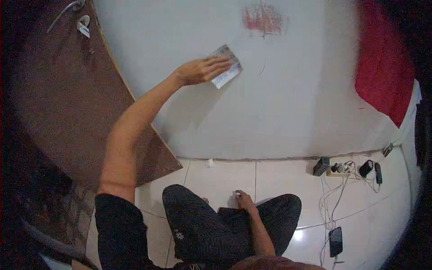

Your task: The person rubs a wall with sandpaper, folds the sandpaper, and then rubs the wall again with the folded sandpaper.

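My left hand (200, 71) is raised against the pale wall, with its fingers laid across a small sheet (227, 80). The sheet is grey at the top and white with blue print at the bottom. It is tilted against the wall, and my fingers cover its middle. Low between my knees, my right hand (244, 200) is partly closed. Something small and whitish shows at its fingertips, too small to name. Up and right of the sheet, the wall carries a smeared reddish patch (264, 20), with a thin curved mark below it.
A brown door (67, 103) with a metal handle and keys stands at the left. Red cloth (387, 67) hangs at the right. On the tiled floor are a power strip (335, 171) with plugs and cables, a dark box (321, 166) and a phone (335, 241).
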### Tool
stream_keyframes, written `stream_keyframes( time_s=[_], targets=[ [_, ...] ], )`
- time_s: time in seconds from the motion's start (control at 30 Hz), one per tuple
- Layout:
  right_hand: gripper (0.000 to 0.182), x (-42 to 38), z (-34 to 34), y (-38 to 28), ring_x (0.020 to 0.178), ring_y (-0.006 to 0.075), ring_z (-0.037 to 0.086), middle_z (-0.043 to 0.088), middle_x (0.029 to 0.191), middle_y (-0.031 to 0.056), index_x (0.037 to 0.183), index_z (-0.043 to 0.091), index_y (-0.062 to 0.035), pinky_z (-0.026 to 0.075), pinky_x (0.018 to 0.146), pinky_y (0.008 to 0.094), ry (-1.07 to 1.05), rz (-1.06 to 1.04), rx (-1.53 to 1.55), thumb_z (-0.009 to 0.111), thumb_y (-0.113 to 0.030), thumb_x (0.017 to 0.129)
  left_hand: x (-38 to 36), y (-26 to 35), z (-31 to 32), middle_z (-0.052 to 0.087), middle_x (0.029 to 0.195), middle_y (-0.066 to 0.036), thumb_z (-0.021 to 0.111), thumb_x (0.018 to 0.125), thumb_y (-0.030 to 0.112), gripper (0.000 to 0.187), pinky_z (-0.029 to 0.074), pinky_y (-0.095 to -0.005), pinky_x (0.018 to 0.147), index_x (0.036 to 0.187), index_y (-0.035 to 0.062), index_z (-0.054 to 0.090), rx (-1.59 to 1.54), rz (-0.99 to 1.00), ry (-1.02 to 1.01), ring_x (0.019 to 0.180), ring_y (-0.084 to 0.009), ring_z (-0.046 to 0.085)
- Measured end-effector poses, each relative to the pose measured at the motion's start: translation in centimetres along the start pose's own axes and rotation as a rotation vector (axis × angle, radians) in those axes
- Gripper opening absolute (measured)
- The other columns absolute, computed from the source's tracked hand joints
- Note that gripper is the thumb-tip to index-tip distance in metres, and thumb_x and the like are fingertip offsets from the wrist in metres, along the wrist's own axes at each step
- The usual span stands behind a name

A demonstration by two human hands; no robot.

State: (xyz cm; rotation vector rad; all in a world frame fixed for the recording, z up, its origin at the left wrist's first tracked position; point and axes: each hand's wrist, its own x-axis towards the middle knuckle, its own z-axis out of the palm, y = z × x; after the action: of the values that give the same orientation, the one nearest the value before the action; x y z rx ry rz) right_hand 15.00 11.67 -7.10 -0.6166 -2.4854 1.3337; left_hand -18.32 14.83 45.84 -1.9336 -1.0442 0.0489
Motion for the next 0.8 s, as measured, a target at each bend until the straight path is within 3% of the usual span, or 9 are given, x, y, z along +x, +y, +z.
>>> stream_keyframes(
  time_s=[0.07,0.13,0.23,0.37,0.47,0.53,0.67,0.73,0.8],
  targets=[
    [0.039,0.3,0.1,-0.4,0.091,0.0422,0.065,0.067,0.098,0.0239,0.122,0.053,-0.0028,0.052,0.082,0.048,-0.032,0.092,-0.02,0.057,-0.024,0.09,0.1,0.1,-1.1,0.041,0.147,-0.015,0.049,0.087,0.001,0.054,0.037,-0.0353,0.111,0.14,0.0008,0.042,0.083,-0.14,0.024,0.133,-0.0285,0.044],
    [0.038,0.3,-0.1,-0.7,0.09,0.0383,0.066,0.068,0.098,0.0225,0.123,0.055,-0.005,0.053,0.081,0.0457,0.003,0.046,0.019,0.056,-0.027,0.092,1.5,-0.6,-2.4,0.038,0.148,-0.018,0.053,0.084,-0.002,0.061,0.036,-0.0381,0.112,0.143,0.0009,0.038,0.045,-0.703,0.389,0.134,-0.0309,0.041],
    [0.038,0.5,-1.0,-1.7,0.095,0.0383,0.066,0.067,0.102,0.0244,0.123,0.056,-0.0045,0.053,0.083,0.0453,-0.115,0.157,0.0,0.056,-0.027,0.092,2.1,-1.2,0.1,0.035,0.149,-0.02,0.052,0.083,-0.005,0.065,0.036,-0.0385,0.111,0.145,0.0014,0.034,0.383,-0.946,0.604,0.135,-0.0332,0.039],
    [0.039,0.0,-0.9,-2.3,0.098,0.0387,0.065,0.066,0.105,0.0251,0.123,0.056,-0.0046,0.052,0.085,0.0446,-0.032,0.108,0.012,0.057,-0.029,0.092,1.2,5.3,2.4,0.041,0.147,-0.017,0.051,0.083,-0.003,0.058,0.037,-0.0378,0.111,0.14,-0.0012,0.041,0.03,-0.355,0.062,0.135,-0.0288,0.041],
    [0.039,-0.3,-0.5,-1.8,0.094,0.0448,0.063,0.065,0.096,0.0295,0.123,0.054,-0.0037,0.051,0.083,0.0498,-0.003,0.061,0.07,0.052,-0.031,0.095,-0.2,6.2,2.2,0.044,0.145,-0.013,0.055,0.084,0.003,0.053,0.038,-0.0353,0.112,0.136,0.0024,0.047,0.037,0.103,-0.074,0.134,-0.0247,0.043],
    [0.04,0.2,-0.4,-1.6,0.097,0.0427,0.063,0.065,0.101,0.0278,0.124,0.054,-0.0046,0.051,0.085,0.0485,-0.049,0.123,0.025,0.054,-0.031,0.094,-0.4,3.7,1.4,0.046,0.144,-0.009,0.056,0.083,0.008,0.051,0.037,-0.0343,0.112,0.133,0.0022,0.051,0.177,0.137,-0.085,0.133,-0.0218,0.044],
    [0.039,-0.1,-1.9,-4.0,0.099,0.0412,0.063,0.065,0.106,0.0261,0.126,0.053,-0.005,0.05,0.088,0.0477,-0.113,0.228,-0.01,0.054,-0.029,0.094,0.9,-2.1,-2.2,0.039,0.148,-0.015,0.051,0.088,0.006,0.059,0.043,-0.0388,0.105,0.145,0.0068,0.037,0.091,-0.423,0.213,0.135,-0.0302,0.041],
    [0.04,-0.1,-1.4,-3.3,0.097,0.0414,0.064,0.066,0.105,0.026,0.126,0.053,-0.0042,0.051,0.086,0.0469,-0.083,0.189,0.012,0.054,-0.029,0.094,1.7,-3.2,-2.5,0.04,0.147,-0.019,0.042,0.099,0.012,0.048,0.024,-0.04,0.116,0.146,0.0033,0.035,0.182,-1.011,0.842,0.138,-0.0309,0.034],
    [0.041,-0.2,-1.0,-2.8,0.095,0.042,0.064,0.066,0.104,0.0261,0.126,0.053,-0.003,0.052,0.084,0.0468,-0.077,0.17,-0.014,0.054,-0.029,0.094,2.0,-0.1,0.1,0.042,0.145,-0.02,0.043,0.098,0.011,0.048,0.028,-0.0398,0.113,0.145,0.0025,0.035,0.2,-1.126,0.724,0.135,-0.033,0.038]
  ],
)
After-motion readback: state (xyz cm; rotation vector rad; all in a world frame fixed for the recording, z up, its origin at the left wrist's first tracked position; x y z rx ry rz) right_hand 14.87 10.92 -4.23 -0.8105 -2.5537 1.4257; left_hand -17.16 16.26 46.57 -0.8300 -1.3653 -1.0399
